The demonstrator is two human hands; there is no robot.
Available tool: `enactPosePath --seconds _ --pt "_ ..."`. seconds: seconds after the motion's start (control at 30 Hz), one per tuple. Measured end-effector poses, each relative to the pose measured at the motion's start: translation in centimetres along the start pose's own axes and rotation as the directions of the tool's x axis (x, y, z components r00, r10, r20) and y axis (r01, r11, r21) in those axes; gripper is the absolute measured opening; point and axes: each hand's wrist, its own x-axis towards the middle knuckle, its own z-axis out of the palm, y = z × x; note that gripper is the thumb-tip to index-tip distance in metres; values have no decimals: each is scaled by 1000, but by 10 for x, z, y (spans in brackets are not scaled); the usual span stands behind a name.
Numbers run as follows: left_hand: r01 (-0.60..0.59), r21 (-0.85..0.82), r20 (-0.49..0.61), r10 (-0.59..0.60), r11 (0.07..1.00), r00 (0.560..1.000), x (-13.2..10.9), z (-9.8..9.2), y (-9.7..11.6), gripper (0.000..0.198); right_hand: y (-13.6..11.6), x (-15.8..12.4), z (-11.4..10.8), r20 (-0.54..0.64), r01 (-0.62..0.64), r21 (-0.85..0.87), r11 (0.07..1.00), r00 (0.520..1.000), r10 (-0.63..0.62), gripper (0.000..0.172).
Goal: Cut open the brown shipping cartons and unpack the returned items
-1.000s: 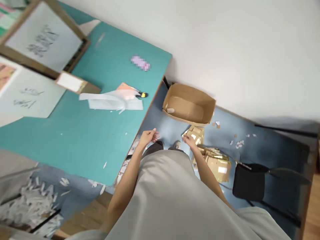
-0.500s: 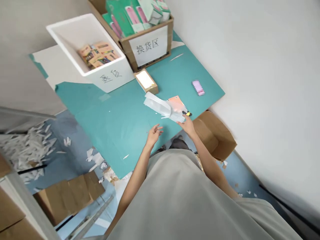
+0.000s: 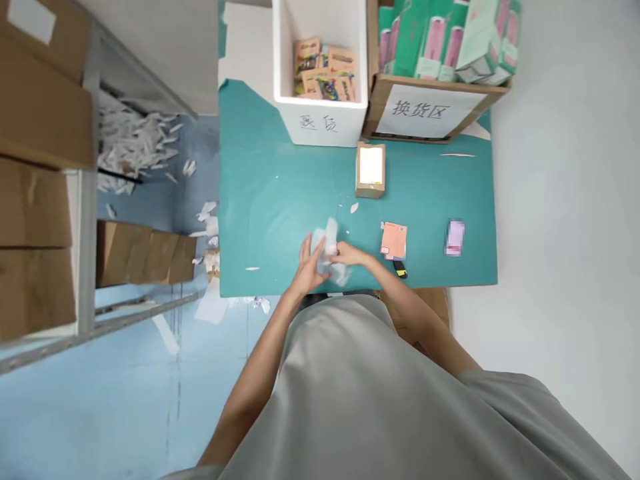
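Note:
A crumpled white, translucent plastic wrapper (image 3: 331,241) is bunched between my hands over the front of the green table (image 3: 280,207). My left hand (image 3: 306,272) grips its left side, thumb and fingers around it. From the right, my right hand (image 3: 350,255) pinches the same wrapper. Motion blurs its edges. To the right of my right hand lies an orange card packet (image 3: 395,240), with a black and yellow box cutter (image 3: 400,269) just below it.
A small brown box with a white label (image 3: 371,167) stands behind my hands. At the back are a white foam bin (image 3: 323,123) of orange packs and a carton (image 3: 430,110) of green boxes. A pink phone-like item (image 3: 455,237) lies right. Shelving (image 3: 87,200) holds cartons at left.
The wrapper has moved left, away from the orange packet, and become more crumpled. My left hand, empty before, has closed on it. The view has turned to face the table squarely.

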Motion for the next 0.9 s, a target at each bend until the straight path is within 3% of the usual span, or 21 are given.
enactPosePath --seconds 0.07,0.13,0.2,0.27,0.3,0.37,0.4,0.47,0.53,0.6,0.67,0.73,0.83,0.9 --pt "90 -67 45 -87 994 995 -13 -6 -3 73 -13 -3 26 174 125 81 989 975 -137 18" --pt "187 -190 -7 -192 964 981 -26 -13 -5 55 -27 -8 41 146 243 157 957 953 -266 23" --pt "235 -307 -156 -292 922 944 -38 -21 -7 53 -39 -13 46 13 322 114 940 946 -325 45" --pt "259 -435 -286 -405 862 869 -48 -29 -9 60 -48 -18 50 19 374 8 927 927 -374 74" --pt "271 -500 -313 -463 822 829 -51 -33 -10 64 -51 -19 53 85 399 -33 916 915 -395 78" --pt "295 -589 -299 -542 752 786 -57 -39 -10 66 -55 -19 66 201 416 -77 906 896 -395 57" --pt "295 -595 -285 -540 747 792 -60 -42 -9 64 -57 -17 75 207 396 -80 915 904 -373 40" --pt "246 -515 -291 -437 821 851 -66 -48 -6 61 -62 -8 97 113 300 -30 953 949 -295 20" --pt "118 -323 -328 -228 939 917 -73 -56 -5 63 -70 4 121 -59 204 73 976 978 -200 18" --pt "-24 -108 -361 -17 994 932 -77 -70 -8 60 -81 16 144 -161 182 150 972 974 -158 25" --pt "-94 50 -396 106 994 912 -79 -95 -20 46 -90 23 162 -130 208 168 964 974 -188 32" --pt "-63 150 -446 125 987 886 -78 -136 -39 36 -93 24 173 -22 230 184 956 973 -230 42" --pt "134 262 -573 43 956 818 -70 -221 -72 40 -79 19 168 20 212 194 958 975 -220 47" --pt "231 317 -645 30 920 763 -60 -282 -92 53 -61 12 146 -44 160 153 975 987 -155 37"
